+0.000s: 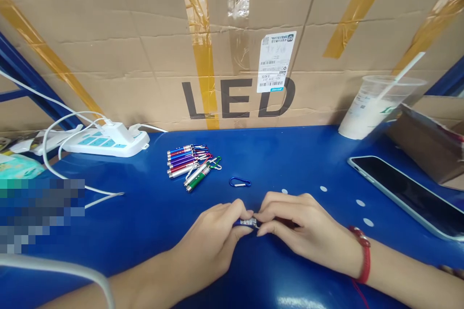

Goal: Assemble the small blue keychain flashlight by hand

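My left hand (213, 236) pinches a small blue metal keychain flashlight (247, 222) between thumb and fingers; a silver label shows on its barrel. At that flashlight's right end, the thumb and fingertips of my right hand (304, 222) are closed on a tiny part, mostly hidden, with a bit of metal showing. Just beyond my hands lies a loose blue carabiner clip (239, 182). Farther left, several similar flashlights (181, 160) in blue, purple, red, silver and green lie side by side, with coloured clips at their right ends.
A white power strip (105, 142) with cables sits at the back left. To the right are a smartphone (409, 195), a plastic cup with a straw (369, 106) and a brown box (424, 140). A large cardboard box (145, 58) stands behind the blue table (290, 154). Several white dots mark the tabletop.
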Motion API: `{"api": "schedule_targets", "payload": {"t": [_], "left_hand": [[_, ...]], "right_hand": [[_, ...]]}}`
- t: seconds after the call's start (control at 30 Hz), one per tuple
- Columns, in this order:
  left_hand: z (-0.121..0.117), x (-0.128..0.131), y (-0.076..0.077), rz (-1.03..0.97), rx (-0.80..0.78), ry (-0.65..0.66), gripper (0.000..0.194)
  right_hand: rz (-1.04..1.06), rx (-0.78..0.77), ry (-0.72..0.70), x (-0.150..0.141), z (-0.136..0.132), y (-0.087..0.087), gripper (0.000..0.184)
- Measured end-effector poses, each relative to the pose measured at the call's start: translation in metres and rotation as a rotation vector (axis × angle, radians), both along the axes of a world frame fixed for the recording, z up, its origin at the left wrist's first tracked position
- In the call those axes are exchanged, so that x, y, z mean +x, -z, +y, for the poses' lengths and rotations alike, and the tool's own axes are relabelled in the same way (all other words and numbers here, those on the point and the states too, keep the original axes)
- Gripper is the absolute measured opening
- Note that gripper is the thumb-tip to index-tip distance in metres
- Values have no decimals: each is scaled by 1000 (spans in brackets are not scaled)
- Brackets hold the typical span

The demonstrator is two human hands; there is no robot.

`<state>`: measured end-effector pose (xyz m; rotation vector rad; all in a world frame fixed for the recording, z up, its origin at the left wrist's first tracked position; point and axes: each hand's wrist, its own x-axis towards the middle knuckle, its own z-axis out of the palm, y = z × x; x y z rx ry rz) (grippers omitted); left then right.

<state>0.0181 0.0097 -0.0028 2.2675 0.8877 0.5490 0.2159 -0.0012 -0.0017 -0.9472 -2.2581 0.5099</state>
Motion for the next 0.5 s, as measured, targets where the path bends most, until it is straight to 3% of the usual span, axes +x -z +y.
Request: {"api": "schedule_targets", "payload": {"t": [0.17, 0.33, 0.5], "left_hand": [[-1, -1, -13, -39, -167, 97, 11], [1, -4, -10, 4, -74, 171, 11], [2, -5, -4, -20, -10, 220, 12]], "right_hand": [[76, -55, -55, -1, -1, -8, 30], [63, -214, -57, -1, -1, -11, 36], [-117, 47, -144, 4, -5, -10, 31]]}}
